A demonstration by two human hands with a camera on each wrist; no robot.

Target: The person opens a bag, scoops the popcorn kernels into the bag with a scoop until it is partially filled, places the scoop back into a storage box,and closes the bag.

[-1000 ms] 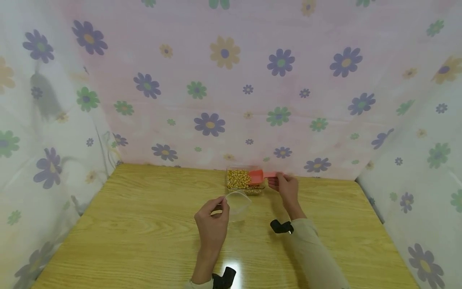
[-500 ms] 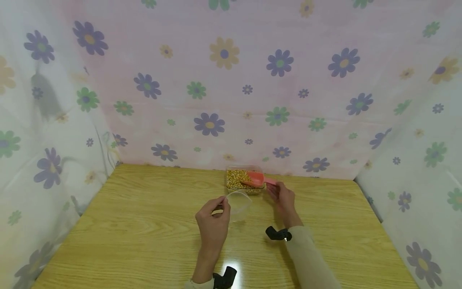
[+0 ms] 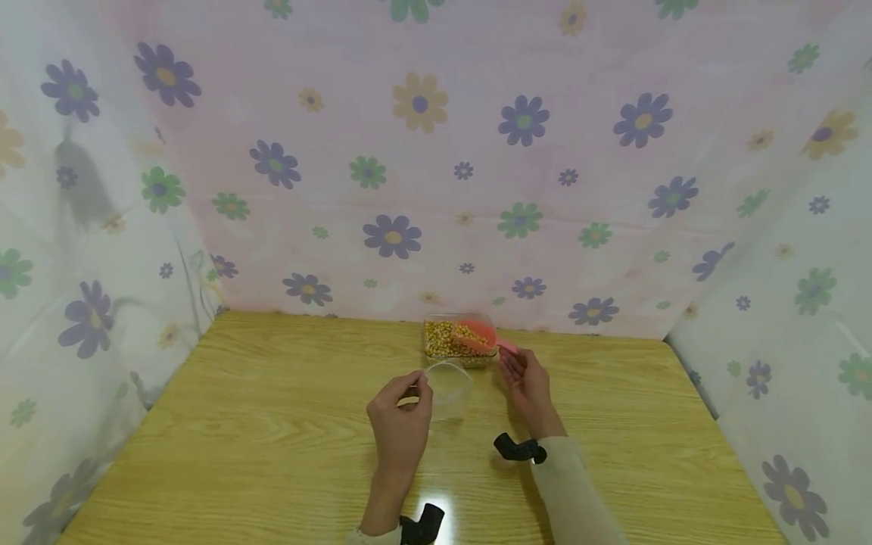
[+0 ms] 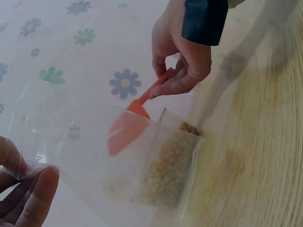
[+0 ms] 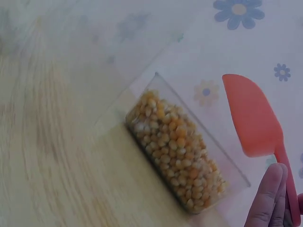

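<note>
My left hand (image 3: 400, 416) pinches the edge of a clear plastic bag (image 3: 450, 386), whose mouth gapes toward the right. In the left wrist view the film of the bag (image 4: 90, 156) hangs across the scene. My right hand (image 3: 530, 386) grips the handle of a red scoop (image 3: 485, 331). Corn kernels show in the scoop's bowl in the head view, over a clear rectangular container (image 3: 428, 354) of yellow corn kernels (image 3: 439, 337). From the right wrist, the scoop (image 5: 253, 118) appears beside and above the container, its inside hidden there.
A wood-grain table (image 3: 272, 424) carries the container near its back edge. Close behind it hangs a flowered cloth (image 3: 327, 151), with more cloth along both sides. Black wrist cameras sit on the left wrist (image 3: 425, 522) and right wrist (image 3: 518, 448).
The scoop has tipped from mouth-down over the corn to level, and kernels now show in it. My right hand has shifted slightly left and toward me. The left hand and bag stay nearly still.
</note>
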